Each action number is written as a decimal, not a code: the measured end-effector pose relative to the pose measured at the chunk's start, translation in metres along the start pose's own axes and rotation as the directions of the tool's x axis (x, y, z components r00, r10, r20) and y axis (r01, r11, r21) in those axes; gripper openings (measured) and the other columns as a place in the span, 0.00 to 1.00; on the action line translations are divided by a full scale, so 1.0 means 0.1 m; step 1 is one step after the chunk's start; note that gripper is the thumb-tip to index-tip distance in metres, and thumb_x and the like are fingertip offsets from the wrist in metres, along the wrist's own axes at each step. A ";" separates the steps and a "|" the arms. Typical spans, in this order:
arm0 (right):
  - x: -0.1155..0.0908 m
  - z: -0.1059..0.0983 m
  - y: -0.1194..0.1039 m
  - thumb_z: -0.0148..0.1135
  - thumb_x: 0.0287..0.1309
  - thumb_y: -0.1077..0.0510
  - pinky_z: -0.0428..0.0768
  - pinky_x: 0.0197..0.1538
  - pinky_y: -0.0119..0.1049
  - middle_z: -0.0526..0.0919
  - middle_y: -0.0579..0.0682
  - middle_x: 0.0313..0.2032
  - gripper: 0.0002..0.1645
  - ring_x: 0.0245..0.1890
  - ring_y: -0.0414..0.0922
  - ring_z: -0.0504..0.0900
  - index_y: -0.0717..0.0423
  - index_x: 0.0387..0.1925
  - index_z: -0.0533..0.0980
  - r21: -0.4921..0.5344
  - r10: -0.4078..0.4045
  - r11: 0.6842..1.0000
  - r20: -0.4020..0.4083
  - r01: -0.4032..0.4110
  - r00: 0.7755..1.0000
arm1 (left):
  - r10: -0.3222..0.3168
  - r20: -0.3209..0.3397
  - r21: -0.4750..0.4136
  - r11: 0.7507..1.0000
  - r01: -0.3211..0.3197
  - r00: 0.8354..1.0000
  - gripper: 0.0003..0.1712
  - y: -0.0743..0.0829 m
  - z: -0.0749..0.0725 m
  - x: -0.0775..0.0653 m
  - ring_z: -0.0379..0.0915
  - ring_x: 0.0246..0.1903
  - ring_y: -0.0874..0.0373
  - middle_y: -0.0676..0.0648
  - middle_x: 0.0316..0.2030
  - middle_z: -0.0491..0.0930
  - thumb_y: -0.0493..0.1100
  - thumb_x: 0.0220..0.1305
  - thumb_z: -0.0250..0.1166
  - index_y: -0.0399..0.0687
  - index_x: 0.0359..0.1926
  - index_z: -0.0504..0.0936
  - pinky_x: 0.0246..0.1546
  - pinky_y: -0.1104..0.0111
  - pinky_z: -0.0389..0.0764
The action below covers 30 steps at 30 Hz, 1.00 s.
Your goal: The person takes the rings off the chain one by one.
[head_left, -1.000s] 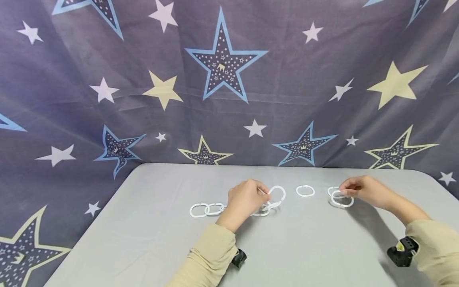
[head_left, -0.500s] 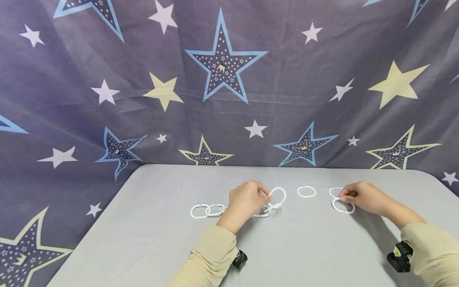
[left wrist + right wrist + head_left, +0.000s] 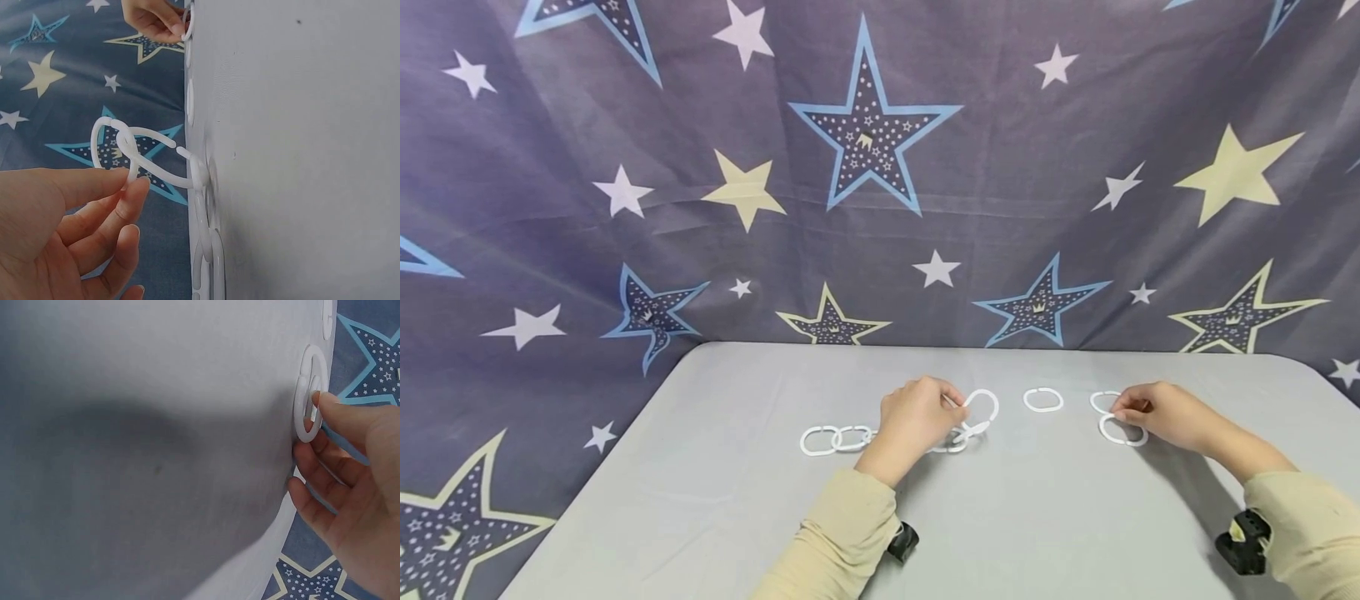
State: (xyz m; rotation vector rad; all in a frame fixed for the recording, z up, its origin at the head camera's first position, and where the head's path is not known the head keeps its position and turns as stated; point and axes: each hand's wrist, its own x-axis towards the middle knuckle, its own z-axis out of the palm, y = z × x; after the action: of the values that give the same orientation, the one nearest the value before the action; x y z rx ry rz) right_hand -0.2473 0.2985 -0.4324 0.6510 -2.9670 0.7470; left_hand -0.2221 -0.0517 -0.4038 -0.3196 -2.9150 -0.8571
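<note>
In the head view, my left hand (image 3: 917, 421) pinches a white plastic link between thumb and fingers, above the table. That held link (image 3: 95, 140) hooks through another raised link (image 3: 159, 173), whose lower end joins the rest of the chain (image 3: 818, 454) lying on the table; my wrist hides the chain's middle. Further right, my right hand (image 3: 1168, 412) pinches the upper edge of a separate white link (image 3: 1123, 444), close to the tabletop. Just behind it lies another loose link (image 3: 1092, 404), partly covered by the fingers.
One more loose white link (image 3: 1043, 411) lies on the grey table (image 3: 700, 508) between the hands. A dark star-patterned cloth (image 3: 910, 242) hangs behind the table's far edge. Black cameras sit at both wrists.
My right hand has lowered and brought its link slightly nearer me, away from the link behind it; over the last half second it hardly moves. My left hand stays put, holding its link.
</note>
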 end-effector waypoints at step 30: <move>-0.05 -0.01 -0.18 0.65 0.61 0.62 0.74 0.31 0.34 0.84 0.46 0.31 0.02 0.28 0.36 0.77 0.57 0.33 0.83 -0.003 0.031 1.000 -0.096 -0.031 0.995 | -0.005 -0.006 -0.011 1.000 0.005 1.000 0.03 0.00 0.01 0.01 0.74 0.27 0.68 0.67 0.23 0.81 0.51 0.59 0.70 0.64 0.34 0.88 0.38 0.61 0.73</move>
State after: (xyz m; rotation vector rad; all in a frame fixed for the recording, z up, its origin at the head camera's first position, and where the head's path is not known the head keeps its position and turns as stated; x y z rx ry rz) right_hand -0.2353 0.2864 -0.4241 0.5540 -2.8970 0.7514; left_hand -0.2230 -0.0511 -0.4047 -0.3103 -2.9077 -0.8735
